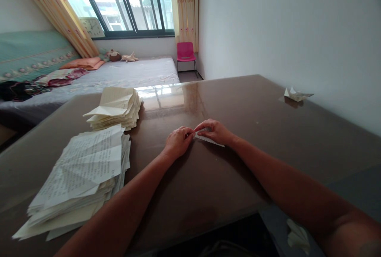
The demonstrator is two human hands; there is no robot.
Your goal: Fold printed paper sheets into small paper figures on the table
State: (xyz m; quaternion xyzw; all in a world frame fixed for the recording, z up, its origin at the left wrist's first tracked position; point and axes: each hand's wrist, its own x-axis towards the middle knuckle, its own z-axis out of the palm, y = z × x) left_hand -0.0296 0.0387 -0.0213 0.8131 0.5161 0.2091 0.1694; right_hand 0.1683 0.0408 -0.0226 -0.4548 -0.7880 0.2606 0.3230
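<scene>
Both hands meet over the middle of a brown glossy table [166,177]. Between them is a small piece of folded white paper [210,140], partly covered by my fingers. My left hand [179,141] is closed, thumb and fingers pinching the paper's left end. My right hand [214,130] is also closed, its thumb and fingertips gripping the paper from above and meeting the left fingertips. One pointed end of the paper sticks out below the right palm.
At the left lie a stack of printed sheets [86,161] and, behind it, a stack of yellowish paper [119,108]. A folded paper boat shape [296,95] sits at the far right by the wall. Crumpled paper [297,236] lies below the near edge. Beyond are a bed [149,70] and a pink chair [186,52].
</scene>
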